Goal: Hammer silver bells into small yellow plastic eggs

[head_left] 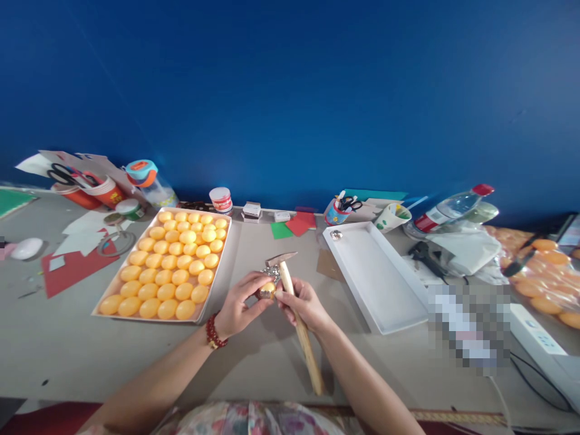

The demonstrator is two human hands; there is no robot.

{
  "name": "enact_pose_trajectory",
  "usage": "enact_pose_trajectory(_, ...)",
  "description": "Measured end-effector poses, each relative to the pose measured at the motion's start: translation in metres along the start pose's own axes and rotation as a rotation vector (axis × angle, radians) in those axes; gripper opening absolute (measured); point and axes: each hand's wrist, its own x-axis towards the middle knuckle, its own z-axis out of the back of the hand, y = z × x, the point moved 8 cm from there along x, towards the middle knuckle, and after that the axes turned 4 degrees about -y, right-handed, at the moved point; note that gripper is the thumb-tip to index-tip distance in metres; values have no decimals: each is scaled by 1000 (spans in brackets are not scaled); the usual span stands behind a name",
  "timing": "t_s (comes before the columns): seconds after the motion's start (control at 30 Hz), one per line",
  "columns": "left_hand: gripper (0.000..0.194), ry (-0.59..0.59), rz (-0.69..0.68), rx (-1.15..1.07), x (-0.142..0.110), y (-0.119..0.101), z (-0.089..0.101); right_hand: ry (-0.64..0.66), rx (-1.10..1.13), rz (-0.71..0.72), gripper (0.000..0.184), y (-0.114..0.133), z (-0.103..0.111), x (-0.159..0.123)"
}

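Observation:
My left hand point(242, 303) holds a small round ball point(267, 290), gold-orange and shiny, between thumb and fingers. My right hand point(304, 304) is closed round the wooden handle of a hammer point(307, 353), with its thumb and fingertips at the ball's right side. The hammer's metal head points up and left, just beyond the ball. Some small silvery pieces point(273, 272) show beside the ball under the hammer head; I cannot make out their kind. Left of my hands stands a shallow box point(222, 257) filled with orange balls point(169, 262).
On the right lies a long white tray point(376, 278) with one shiny silver piece point(336, 234) in its far corner. A pen cup point(338, 212), a plastic bottle point(448, 209), a black glue gun point(428, 257) and a power strip point(537, 332) surround it. Red and green paper point(301, 223) lies near the blue wall.

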Motion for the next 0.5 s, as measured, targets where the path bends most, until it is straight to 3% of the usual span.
enact_pose_trajectory(0.5, 36, 15, -2, 11, 0, 2, -1, -16, -34, -45, 35, -4, 4, 0)
